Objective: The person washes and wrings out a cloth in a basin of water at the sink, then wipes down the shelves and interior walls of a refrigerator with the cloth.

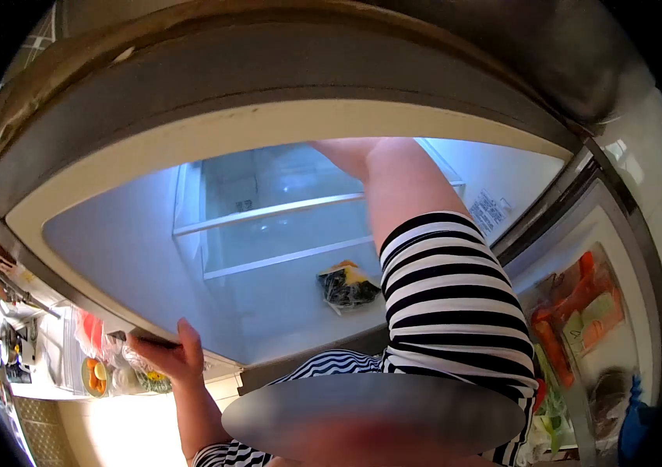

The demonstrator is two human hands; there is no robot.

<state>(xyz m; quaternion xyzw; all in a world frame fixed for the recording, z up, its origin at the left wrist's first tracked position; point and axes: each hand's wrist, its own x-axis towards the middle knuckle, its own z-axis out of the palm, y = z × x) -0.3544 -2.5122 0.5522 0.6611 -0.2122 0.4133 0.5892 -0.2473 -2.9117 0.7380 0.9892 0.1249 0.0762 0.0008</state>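
Note:
An open refrigerator (300, 121) fills the view, its lit inside fitted with glass shelves edged in pale strips (269, 214). My right arm, in a black-and-white striped sleeve, reaches deep into it. Only the wrist and part of my right hand (340, 152) show below the top frame; its fingers are hidden. Lower left, my left hand (169, 354) is closed around the refrigerator's dark side edge, thumb raised. A wrapped dark-green and yellow piece of food, perhaps pumpkin (346, 286), lies low in the compartment, left of my right sleeve.
On the right hangs the open door (635, 257), its shelves holding orange-red packages (580, 311) and green vegetables (553, 412). To the left is a counter with a bowl of orange and yellow produce (97, 377) and a red plastic bag (89, 331).

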